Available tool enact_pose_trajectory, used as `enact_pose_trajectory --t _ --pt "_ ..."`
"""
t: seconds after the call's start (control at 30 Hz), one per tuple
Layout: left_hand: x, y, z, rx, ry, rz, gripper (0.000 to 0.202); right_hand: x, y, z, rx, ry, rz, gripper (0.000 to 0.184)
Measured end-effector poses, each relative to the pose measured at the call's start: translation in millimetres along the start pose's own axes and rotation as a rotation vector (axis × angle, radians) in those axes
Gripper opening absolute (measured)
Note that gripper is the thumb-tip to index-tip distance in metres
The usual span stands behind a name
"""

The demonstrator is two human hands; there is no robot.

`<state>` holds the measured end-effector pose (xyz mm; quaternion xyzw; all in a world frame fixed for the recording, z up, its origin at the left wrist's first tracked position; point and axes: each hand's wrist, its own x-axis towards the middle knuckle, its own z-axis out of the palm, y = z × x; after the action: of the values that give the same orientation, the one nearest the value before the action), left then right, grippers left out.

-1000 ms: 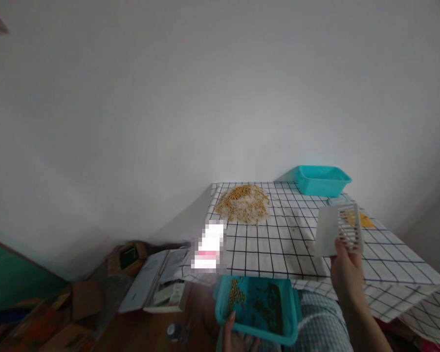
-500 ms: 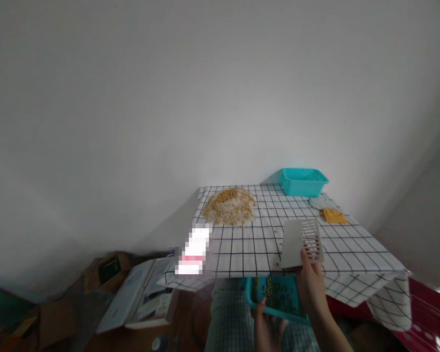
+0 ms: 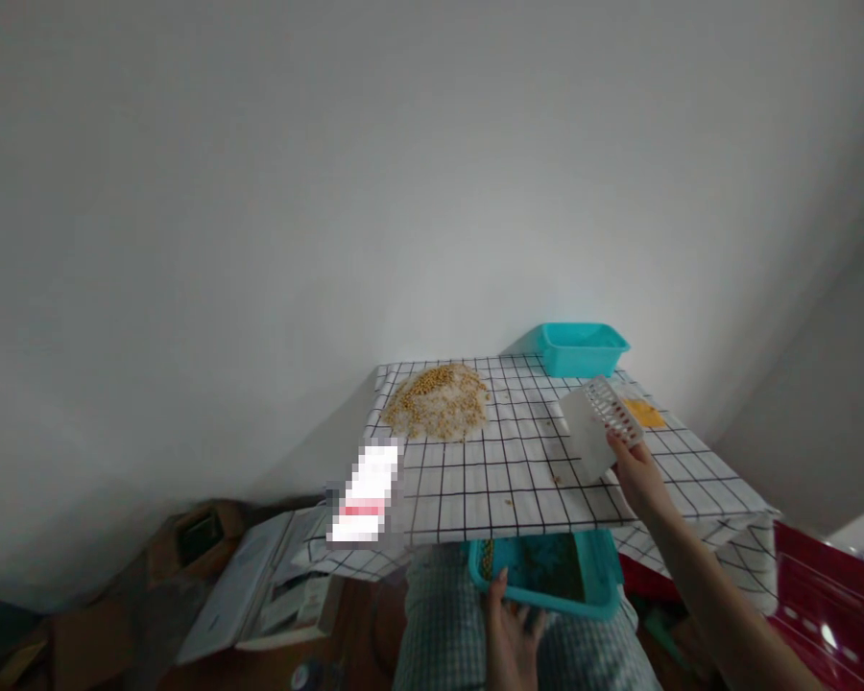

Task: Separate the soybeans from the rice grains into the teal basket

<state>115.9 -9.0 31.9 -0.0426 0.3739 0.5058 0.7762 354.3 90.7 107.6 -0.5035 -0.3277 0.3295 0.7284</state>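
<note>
My left hand (image 3: 510, 635) grips a teal plastic basin (image 3: 599, 607) from below, its thumb over the near left rim. The basin sits low at the table's front edge, above my lap, with yellow grains at its left end. Over the right side of the table, my right hand (image 3: 634, 472) is closed on a thin white plastic plate (image 3: 583, 430) with slots along one side. The plate is tilted, and its slotted part faces up and to the right. A heap of yellow grains mixed with whitish bits (image 3: 438, 405) lies at the back left of the table.
A second teal basin (image 3: 582, 361) stands at the back right, by the wall. A yellow cloth (image 3: 645, 414) lies in front of it. A few stray grains dot the checked tablecloth (image 3: 468, 489). Open boxes (image 3: 288, 614) stand on the floor at left; a red glossy object (image 3: 821, 605) is at right.
My right hand has raised and turned the white plate, moving it away from the basin. More of the basin shows, and its grains now appear gathered at the left end.
</note>
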Motion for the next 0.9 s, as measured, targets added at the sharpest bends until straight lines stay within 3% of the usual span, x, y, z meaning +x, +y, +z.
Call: enact_pose_trajectory --t 0.1,0.2,0.33,0.47,0.57,0.73,0.83,0.9 --pt "3 1 -0.1 -0.025 0.009 0.021 0.049 15 -7 0 0.031 -0.022 0.089 0.045" --pt "1 3 2.9 -0.017 -0.006 0.016 0.051 10 -9 5 0.068 -0.029 0.193 0.039" --pt "-3 6 7.4 0.028 0.008 -0.004 0.057 -15 -10 12 0.111 -0.065 0.31 0.036" --pt "-6 8 8.9 0.03 -0.026 0.012 0.056 -49 -11 14 0.115 -0.099 0.396 0.047" --pt "-8 8 9.8 0.032 -0.039 0.019 0.052 -77 -9 15 0.127 -0.099 0.364 0.055" --pt "-9 11 8.6 0.029 -0.033 0.045 0.044 -114 -2 15 0.135 -0.056 0.341 0.048" --pt "-8 13 6.0 0.033 -0.055 0.038 0.044 -121 -2 13 0.11 -0.081 0.329 0.045" --pt "-8 15 5.1 0.023 -0.05 0.035 0.045 -111 -7 12 0.089 -0.109 0.302 0.044"
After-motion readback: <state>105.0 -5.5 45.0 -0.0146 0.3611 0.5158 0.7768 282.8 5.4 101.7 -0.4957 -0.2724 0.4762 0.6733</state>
